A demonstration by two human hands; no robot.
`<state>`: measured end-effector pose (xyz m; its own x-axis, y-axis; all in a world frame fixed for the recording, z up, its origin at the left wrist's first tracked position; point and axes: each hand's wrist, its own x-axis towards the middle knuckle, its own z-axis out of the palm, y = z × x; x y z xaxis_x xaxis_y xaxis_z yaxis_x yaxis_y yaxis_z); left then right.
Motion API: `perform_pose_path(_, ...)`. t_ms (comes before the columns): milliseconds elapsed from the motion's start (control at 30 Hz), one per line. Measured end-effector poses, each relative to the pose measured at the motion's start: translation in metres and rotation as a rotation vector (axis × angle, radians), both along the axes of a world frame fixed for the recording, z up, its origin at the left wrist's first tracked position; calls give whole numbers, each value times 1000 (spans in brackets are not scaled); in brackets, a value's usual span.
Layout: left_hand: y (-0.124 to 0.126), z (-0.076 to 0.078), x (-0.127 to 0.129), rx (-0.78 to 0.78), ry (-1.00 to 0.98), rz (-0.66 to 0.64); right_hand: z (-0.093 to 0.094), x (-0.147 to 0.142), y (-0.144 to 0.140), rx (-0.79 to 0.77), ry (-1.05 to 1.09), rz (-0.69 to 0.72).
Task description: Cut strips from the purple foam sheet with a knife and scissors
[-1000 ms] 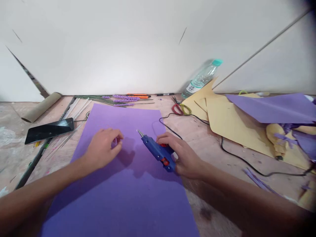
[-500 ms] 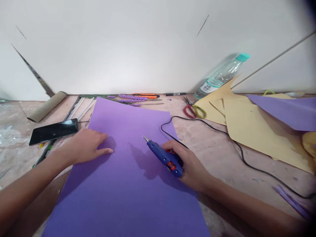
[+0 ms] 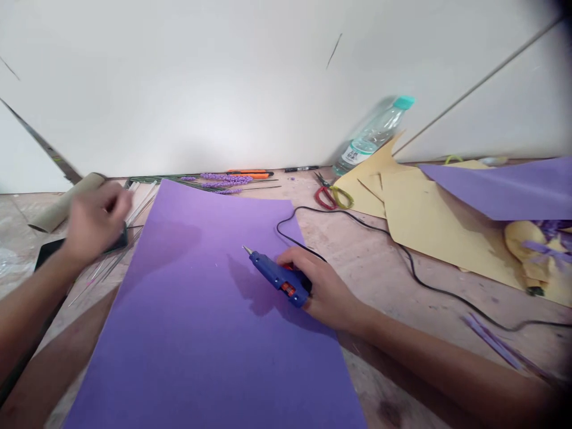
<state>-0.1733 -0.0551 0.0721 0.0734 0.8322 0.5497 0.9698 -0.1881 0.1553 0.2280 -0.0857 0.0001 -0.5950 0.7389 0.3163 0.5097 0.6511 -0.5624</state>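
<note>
Gripped firmly by its handle in the right hand (image 3: 328,292) at frame centre, the light, rigid glue gun (image 3: 274,277) is rested on the purple sheet (image 3: 201,310), while the blurred left hand (image 3: 96,220), upper left, is seemingly curled over the phone (image 3: 44,257).

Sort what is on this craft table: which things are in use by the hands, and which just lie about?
In use: blue glue gun in right hand; purple foam sheet; left hand over phone.
Lying about: scissors, water bottle, cardboard tube, yellow sheets.

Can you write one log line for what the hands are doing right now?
right hand: holds glue gun | left hand: over phone | sheet: flat
</note>
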Motion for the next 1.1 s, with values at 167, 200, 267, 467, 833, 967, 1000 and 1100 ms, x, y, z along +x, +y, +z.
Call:
perform_pose_path(167, 28, 45, -11, 197, -103, 235, 2, 0, 0, 19, -17, 14)
perform_pose_path(200, 31, 50, -5, 148, -75, 224, 2, -1, 0, 18, -16, 14)
perform_pose_path(267, 29, 51, 18, 88, -14, 150, 1, -3, -1, 18, -17, 9)
perform_pose_path(467, -25, -19, 109, -239, 336, -398, 0, 17, 7, 40, -60, -167)
perform_pose_path(833, -49, -79, 90, -450, 265, -429, 25, 159, 68, 145, -353, -317)
perform_pose_path(967, -49, -81, 90, -432, 236, -436, 36, 163, 75, 146, -467, -271)
perform_pose_path(1000, -49, -81, 90, -429, 235, -438, 39, 163, 76, 141, -495, -261)
perform_pose_path(1100, -49, -82, 91, -420, 243, -439, 45, 158, 76, 126, -580, -241)
